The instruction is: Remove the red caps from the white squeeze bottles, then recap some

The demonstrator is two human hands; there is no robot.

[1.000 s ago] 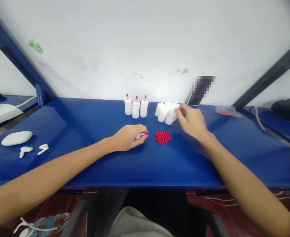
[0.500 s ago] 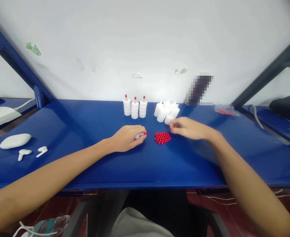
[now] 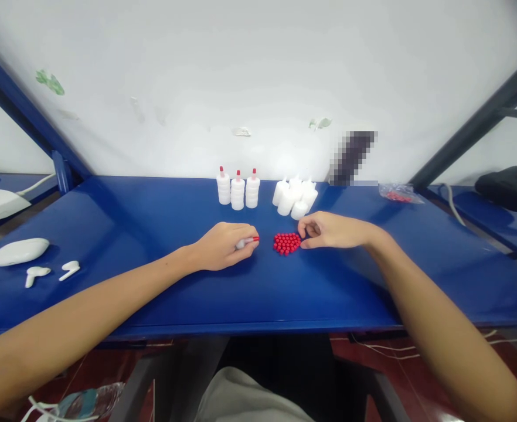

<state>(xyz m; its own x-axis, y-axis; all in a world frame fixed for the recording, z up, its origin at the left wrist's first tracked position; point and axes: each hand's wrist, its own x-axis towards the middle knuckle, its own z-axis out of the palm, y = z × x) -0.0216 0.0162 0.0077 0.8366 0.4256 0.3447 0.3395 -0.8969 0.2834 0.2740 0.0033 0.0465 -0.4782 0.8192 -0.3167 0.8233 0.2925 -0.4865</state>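
My left hand rests on the blue table, closed round a small white nozzle with a red tip; the palm hides part of it. To its right, several small red caps stand packed in a cluster. At the right edge of that cluster is my right hand, its thumb and curled forefinger apart, with nothing visible between them. Behind, three white ribbed bottles with red-tipped nozzles stand upright in a group. Several plain white bottles are bunched farther right, just beyond my right fingers.
A clear plastic bag with red pieces lies at the back right. On the left are a white earbud case and two white earbuds. The table meets a white wall; blue metal posts flank it.
My right hand has come slightly down to the edge of the red caps, and its thumb and forefinger have spread. My left hand keeps its hold. The view has shifted a little.
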